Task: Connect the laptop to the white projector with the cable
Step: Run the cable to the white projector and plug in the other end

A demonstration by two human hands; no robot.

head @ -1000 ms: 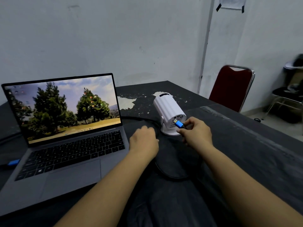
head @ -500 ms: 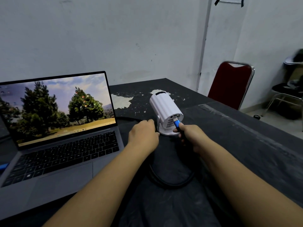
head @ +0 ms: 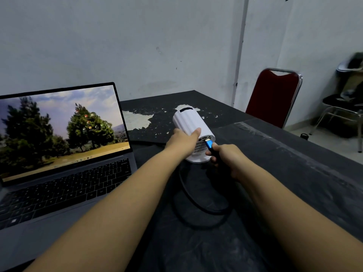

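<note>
The white projector point(head: 191, 123), a ribbed cylinder on a round base, stands mid-table with its rear port panel facing me. My left hand point(head: 182, 141) grips its left side, thumb lying across the top. My right hand point(head: 225, 157) pinches the black cable's blue plug point(head: 208, 144), whose metal tip touches a port on the rear panel. The cable point(head: 198, 205) loops black across the table below my hands. The open grey laptop point(head: 64, 173) sits at the left, its screen showing trees.
The table point(head: 284, 173) has a black cover, with a torn white patch point(head: 137, 120) behind the projector. A red chair point(head: 273, 97) stands at the far right edge. More chairs point(head: 343, 107) stand by the right wall.
My left hand rose from the table beside the base and took hold of the projector's body. The right hand brought the blue plug up to the rear ports. The view moved closer.
</note>
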